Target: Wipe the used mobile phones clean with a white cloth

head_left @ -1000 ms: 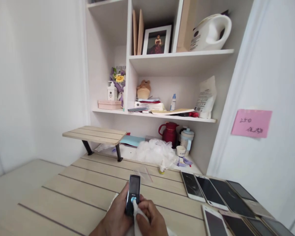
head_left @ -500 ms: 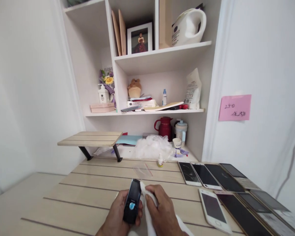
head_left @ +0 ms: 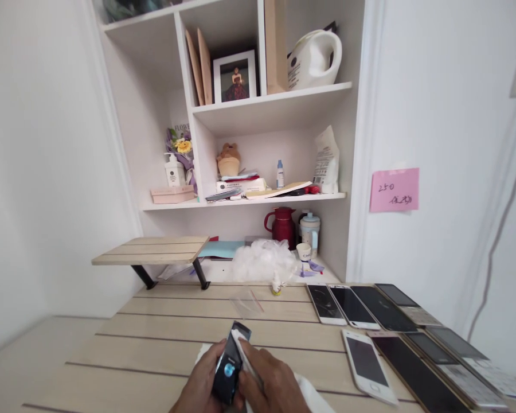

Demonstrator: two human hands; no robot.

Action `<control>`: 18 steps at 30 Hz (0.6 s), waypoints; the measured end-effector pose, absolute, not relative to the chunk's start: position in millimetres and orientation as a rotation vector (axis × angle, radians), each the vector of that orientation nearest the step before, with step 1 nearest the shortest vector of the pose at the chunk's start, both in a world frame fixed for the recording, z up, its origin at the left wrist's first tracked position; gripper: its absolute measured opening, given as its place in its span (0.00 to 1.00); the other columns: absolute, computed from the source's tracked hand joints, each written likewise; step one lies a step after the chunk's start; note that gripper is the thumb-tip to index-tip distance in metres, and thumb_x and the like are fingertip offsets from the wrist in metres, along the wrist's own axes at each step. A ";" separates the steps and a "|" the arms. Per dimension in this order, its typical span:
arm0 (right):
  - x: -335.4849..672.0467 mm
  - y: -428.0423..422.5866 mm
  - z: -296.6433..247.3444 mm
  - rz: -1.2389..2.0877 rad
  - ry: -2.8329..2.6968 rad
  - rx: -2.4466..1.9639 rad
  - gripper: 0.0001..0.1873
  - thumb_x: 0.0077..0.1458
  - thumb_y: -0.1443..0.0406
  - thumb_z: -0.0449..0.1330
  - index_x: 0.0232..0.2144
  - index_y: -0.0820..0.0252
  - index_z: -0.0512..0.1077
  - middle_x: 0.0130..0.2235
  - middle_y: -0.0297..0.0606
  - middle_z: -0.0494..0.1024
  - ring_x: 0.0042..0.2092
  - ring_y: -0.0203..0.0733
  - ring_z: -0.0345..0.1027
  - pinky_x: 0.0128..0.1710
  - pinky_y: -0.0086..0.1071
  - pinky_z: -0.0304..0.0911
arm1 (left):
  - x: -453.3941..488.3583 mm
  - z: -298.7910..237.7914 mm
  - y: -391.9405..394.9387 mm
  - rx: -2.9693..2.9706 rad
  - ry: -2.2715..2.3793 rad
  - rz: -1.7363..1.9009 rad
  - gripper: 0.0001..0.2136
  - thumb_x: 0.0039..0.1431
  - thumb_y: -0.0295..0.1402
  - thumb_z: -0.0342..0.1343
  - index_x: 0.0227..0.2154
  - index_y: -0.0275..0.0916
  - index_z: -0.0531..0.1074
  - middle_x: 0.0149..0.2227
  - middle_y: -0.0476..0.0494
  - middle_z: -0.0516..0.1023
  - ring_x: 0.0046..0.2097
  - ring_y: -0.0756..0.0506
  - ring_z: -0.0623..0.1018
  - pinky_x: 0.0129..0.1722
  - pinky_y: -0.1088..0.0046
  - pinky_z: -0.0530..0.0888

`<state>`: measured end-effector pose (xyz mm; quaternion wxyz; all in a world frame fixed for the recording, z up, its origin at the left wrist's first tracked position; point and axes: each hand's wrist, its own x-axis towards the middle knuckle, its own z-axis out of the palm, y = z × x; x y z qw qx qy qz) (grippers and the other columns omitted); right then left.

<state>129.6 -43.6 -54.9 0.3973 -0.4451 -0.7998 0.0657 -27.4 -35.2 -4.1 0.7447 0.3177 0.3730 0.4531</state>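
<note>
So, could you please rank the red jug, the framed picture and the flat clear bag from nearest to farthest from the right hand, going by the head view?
From the right hand:
1. Flat clear bag: just ahead, slightly left.
2. Red jug: farther back, roughly straight ahead.
3. Framed picture: farthest, high up and left.

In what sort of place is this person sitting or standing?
Probably a desk corner in a home or small office: a slatted desk by white shelves that hold a photo frame.
</note>
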 end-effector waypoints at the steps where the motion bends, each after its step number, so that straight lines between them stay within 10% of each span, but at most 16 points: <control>1: 129.1 -43.2 -56.5 0.152 -2.034 -1.141 0.26 0.63 0.65 0.55 0.63 0.54 0.62 0.40 0.40 0.80 0.38 0.46 0.77 0.42 0.35 0.70 | -27.7 -2.4 -35.0 0.688 0.839 0.976 0.20 0.62 0.45 0.52 0.23 0.35 0.74 0.17 0.43 0.75 0.16 0.47 0.71 0.15 0.76 0.66; 18: 124.0 -56.7 -25.2 -0.249 -2.180 -1.079 0.16 0.62 0.64 0.57 0.52 0.47 0.69 0.28 0.32 0.76 0.23 0.41 0.71 0.19 0.29 0.56 | -32.0 -3.3 -37.2 0.595 0.762 0.929 0.18 0.58 0.50 0.55 0.26 0.39 0.72 0.18 0.48 0.73 0.17 0.46 0.71 0.20 0.71 0.68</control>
